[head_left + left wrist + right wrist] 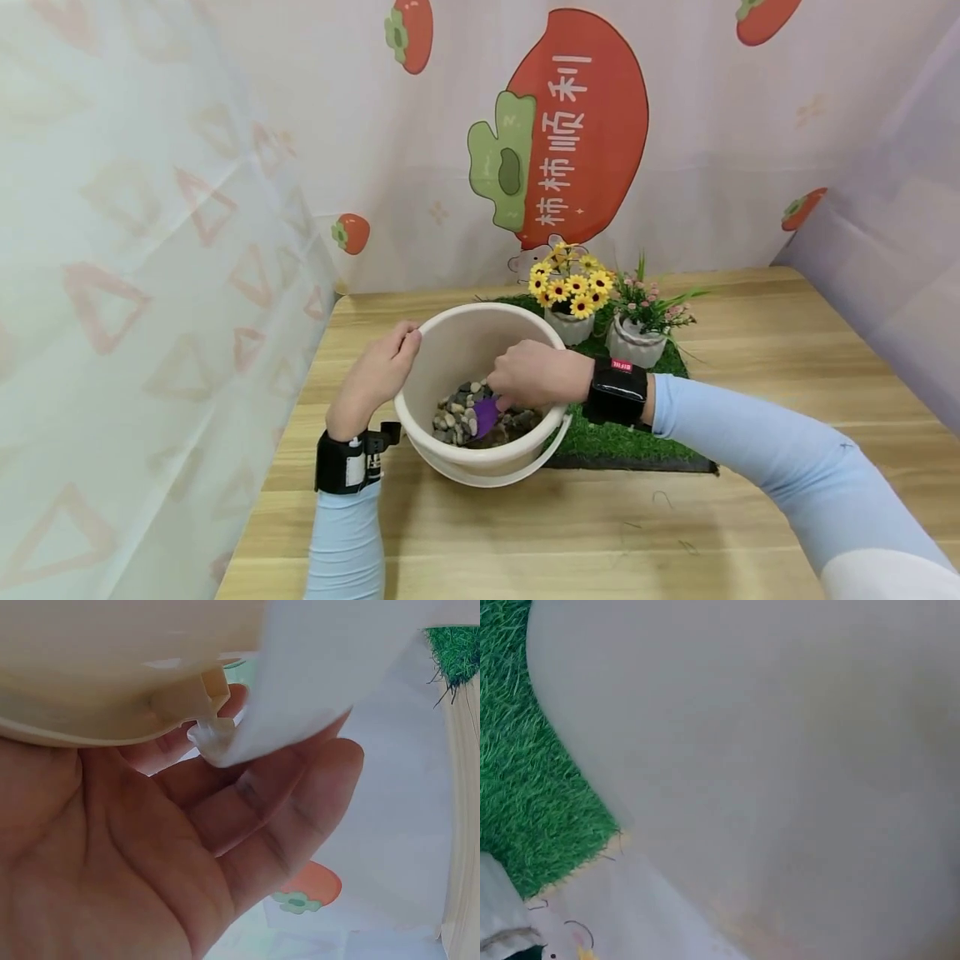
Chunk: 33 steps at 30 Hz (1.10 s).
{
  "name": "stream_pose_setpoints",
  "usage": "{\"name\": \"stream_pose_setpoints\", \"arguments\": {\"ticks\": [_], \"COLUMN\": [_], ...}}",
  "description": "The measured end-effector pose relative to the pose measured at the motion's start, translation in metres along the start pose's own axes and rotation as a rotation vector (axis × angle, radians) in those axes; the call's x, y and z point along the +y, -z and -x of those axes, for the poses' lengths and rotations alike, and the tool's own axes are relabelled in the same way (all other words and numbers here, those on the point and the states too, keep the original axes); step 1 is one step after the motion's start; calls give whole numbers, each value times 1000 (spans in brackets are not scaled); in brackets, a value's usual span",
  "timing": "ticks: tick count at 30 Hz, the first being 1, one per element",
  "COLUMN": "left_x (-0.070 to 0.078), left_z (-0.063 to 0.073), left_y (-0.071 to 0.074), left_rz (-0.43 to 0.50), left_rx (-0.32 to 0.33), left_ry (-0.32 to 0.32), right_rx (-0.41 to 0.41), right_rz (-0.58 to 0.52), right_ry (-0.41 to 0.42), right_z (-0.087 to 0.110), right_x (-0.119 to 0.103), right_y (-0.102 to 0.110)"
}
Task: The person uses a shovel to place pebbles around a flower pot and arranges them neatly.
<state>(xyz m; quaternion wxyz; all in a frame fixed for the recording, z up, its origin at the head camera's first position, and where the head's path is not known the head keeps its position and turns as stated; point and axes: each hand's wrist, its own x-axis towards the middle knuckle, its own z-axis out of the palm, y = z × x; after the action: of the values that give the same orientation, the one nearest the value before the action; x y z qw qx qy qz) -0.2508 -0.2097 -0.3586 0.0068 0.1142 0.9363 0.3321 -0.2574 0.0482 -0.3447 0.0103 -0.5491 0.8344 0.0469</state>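
Note:
A cream-white bucket [480, 455] stands on the table, tilted slightly, with grey and tan pebbles [453, 414] at its bottom. My left hand [378, 371] grips its left rim; in the left wrist view the fingers [281, 825] curl under the rim beside a handle lug. Reaching inside, my right hand [536, 372] holds a small purple shovel [486, 416] whose blade is among the pebbles. The right wrist view is mostly filled by the blurred bucket wall [705, 750], so that hand is hidden there.
An artificial grass mat [622, 442] lies behind and right of the bucket. On it stand a pot of yellow flowers [570, 325] and a pot of pink flowers [636, 343]. The bucket's bail handle [487, 481] hangs at the front. Curtains [420, 167] surround the wooden table [585, 542].

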Motion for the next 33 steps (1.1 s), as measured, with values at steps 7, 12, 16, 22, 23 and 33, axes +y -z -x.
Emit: {"name": "stream_pose_setpoints", "arguments": {"ticks": [7,12,16,22,23,33], "left_x": [-1,-3,-2,-2,-3,-1], "left_z": [-2,-1,-1,-1,-1,1], "left_y": [-1,-1,0,0,0,0], "left_rz": [6,21,-5,-17,-14,3], "left_rx": [-2,8,12,10,8,7], "left_ry": [-20,-13,-15,-8,-7,3], "right_rx": [67,90,108,115,118,189], "right_rz": [36,102,91,32,22,26], "right_ry": [-1,5,1,-30,-33,-47], "right_z": [-6,-6,-5,-5,-5,1], "right_x": [1,3,6,12,13,15], "right_y": [-2,-1,0,1,1,3]}}
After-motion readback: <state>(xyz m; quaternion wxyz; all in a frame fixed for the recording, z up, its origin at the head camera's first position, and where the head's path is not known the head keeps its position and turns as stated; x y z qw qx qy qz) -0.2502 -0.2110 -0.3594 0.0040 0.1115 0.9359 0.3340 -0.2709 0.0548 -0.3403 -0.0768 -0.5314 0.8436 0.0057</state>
